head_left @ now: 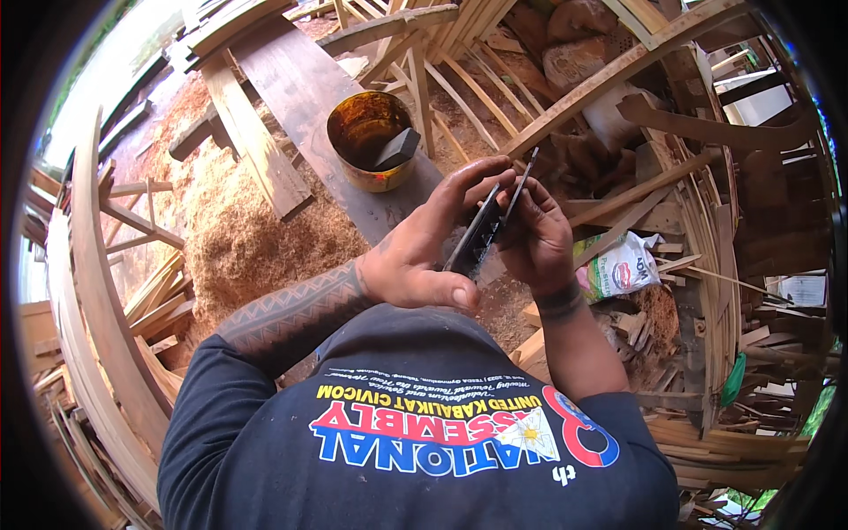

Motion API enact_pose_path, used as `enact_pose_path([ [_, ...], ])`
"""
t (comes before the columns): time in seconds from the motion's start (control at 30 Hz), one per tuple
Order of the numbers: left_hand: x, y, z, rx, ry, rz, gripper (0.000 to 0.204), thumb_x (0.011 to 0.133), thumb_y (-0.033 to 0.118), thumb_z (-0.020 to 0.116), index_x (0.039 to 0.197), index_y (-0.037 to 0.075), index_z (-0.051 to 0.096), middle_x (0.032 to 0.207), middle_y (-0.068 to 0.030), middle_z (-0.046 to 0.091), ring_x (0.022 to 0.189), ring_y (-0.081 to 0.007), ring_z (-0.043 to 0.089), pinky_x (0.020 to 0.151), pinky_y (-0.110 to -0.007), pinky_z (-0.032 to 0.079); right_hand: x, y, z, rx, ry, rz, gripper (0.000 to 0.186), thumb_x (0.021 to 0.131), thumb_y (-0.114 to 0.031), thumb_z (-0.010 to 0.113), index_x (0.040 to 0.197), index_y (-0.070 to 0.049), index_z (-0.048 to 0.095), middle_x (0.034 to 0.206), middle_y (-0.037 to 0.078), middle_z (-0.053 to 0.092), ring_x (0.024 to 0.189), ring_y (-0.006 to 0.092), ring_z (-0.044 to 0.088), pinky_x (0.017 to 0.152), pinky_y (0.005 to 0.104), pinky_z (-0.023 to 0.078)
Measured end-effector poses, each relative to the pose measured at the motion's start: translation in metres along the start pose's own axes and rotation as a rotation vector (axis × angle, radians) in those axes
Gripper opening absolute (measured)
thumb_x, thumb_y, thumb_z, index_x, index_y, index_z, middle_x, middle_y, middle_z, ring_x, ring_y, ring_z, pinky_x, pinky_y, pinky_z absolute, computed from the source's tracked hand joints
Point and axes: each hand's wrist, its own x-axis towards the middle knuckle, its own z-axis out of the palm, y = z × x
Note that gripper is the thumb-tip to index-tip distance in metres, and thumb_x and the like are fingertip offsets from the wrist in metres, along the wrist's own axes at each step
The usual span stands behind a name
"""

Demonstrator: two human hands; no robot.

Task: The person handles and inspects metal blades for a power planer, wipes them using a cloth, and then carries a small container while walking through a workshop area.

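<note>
A dark, flat metal piece point(477, 233) with pale marks along it is held upright and tilted in front of my chest. My left hand point(422, 237) grips it, with the thumb at its lower end and the fingers curled over the top. Close beside it, a thin dark metal strip point(523, 184) is pinched in my right hand point(542, 240). The two pieces stand nearly edge-on, so I cannot tell their full shape. Just beyond my left hand, a stained yellow tub point(375, 181) holds a dark rectangular block point(396, 150) that leans on its rim.
The tub stands on a wide wooden plank point(296, 79). Sawdust and shavings point(256, 238) are heaped to its left. Long boards point(115, 300) line the left side. Timber frames, a slanting beam point(609, 84), a printed sack point(618, 265) and stacked strips are on the right.
</note>
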Motion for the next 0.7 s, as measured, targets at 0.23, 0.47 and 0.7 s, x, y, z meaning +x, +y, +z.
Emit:
enact_pose_path([
  [0.23,-0.002,0.005,0.006,-0.111,0.062,-0.035,0.137,0.072,0.071,0.079,0.158,-0.005,0.005,0.159,-0.0256,0.03,0.15,-0.0303,0.029,0.121,-0.041,0.022,0.0,-0.014,0.012,-0.391,0.007,-0.098,0.022,0.103,-0.01,0.058,0.121,0.002,0.063,0.101,0.011,0.073,0.082,0.0166,0.071,0.069,0.028,0.056],
  [0.47,-0.002,0.009,0.009,-0.191,0.122,-0.086,0.13,0.076,0.074,0.073,0.159,-0.001,0.006,0.155,-0.0214,0.037,0.139,-0.0268,0.044,0.116,-0.038,0.033,0.003,-0.026,0.035,-0.89,0.044,-0.211,0.018,0.1,-0.005,0.063,0.115,0.004,0.067,0.097,0.005,0.07,0.083,0.0097,0.062,0.074,0.0239,0.051],
  [0.7,-0.013,-0.001,-0.004,-0.531,0.235,-0.4,0.081,0.104,0.057,0.048,0.159,0.004,0.019,0.13,-0.0152,0.057,0.119,-0.0197,0.061,0.092,-0.038,0.054,0.007,-0.03,0.051,-1.276,-0.216,-0.2,0.012,0.095,-0.001,0.066,0.105,0.005,0.068,0.097,0.007,0.064,0.091,0.0119,0.061,0.081,0.0242,0.048],
])
